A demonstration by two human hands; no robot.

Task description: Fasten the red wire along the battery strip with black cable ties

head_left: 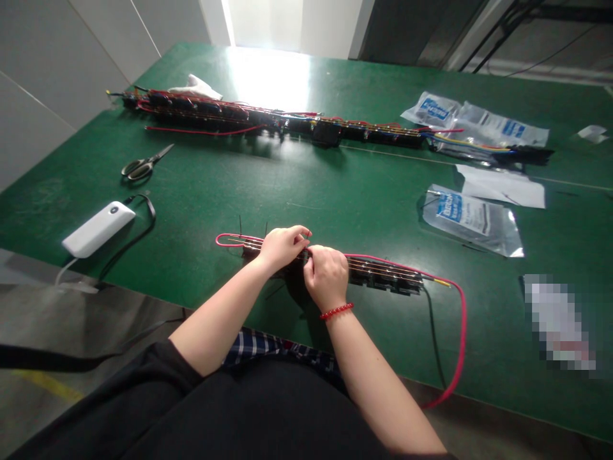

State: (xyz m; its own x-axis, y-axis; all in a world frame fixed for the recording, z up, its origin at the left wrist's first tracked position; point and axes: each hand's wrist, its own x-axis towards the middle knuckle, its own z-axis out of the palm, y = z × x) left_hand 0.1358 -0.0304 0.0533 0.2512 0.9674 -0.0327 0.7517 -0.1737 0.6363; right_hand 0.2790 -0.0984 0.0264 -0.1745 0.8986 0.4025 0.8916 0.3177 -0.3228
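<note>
A long black strip assembly with copper-coloured rods and a red wire along it lies near the table's front edge. My left hand rests over its left part, thumb and forefinger pinched at a thin black cable tie. Beside it, my right hand, with a red bead bracelet at the wrist, is closed on the strip's middle; its fingertips are hidden underneath. Two more thin black ties stand up from the strip's left end. At that end the red wire bends into a loop.
A longer wired black assembly lies across the back of the green table. To the left are scissors and a white device with cables. Plastic bags and white paper lie at right, near a pixelated patch.
</note>
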